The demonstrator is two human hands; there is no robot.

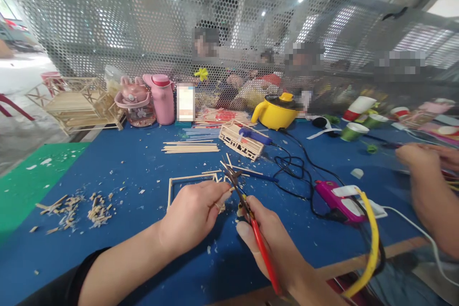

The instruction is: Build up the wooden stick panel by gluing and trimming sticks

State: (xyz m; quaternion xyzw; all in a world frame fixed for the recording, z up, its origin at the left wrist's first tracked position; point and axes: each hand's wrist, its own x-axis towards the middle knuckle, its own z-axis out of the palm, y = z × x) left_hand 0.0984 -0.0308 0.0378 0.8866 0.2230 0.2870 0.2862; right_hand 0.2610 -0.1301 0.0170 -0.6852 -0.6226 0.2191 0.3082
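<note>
My left hand (195, 213) is closed in a pinch on a thin wooden stick (229, 165) that points up and away from me. My right hand (270, 239) grips red-handled cutters (258, 239), and their dark jaws (234, 179) meet the stick just past my left fingertips. Under both hands lies a square frame of wooden sticks (182, 182) on the blue table (136, 167).
Stick offcuts (77, 208) litter the left. Farther back lie a stick bundle (190, 147), a small stick structure (240, 141), a blue glue tool (255, 136), a yellow pot (276, 111) and pink bottles (163, 98). A pink device (339, 201) with cables sits right. Another person's arm (426, 181) reaches in at right.
</note>
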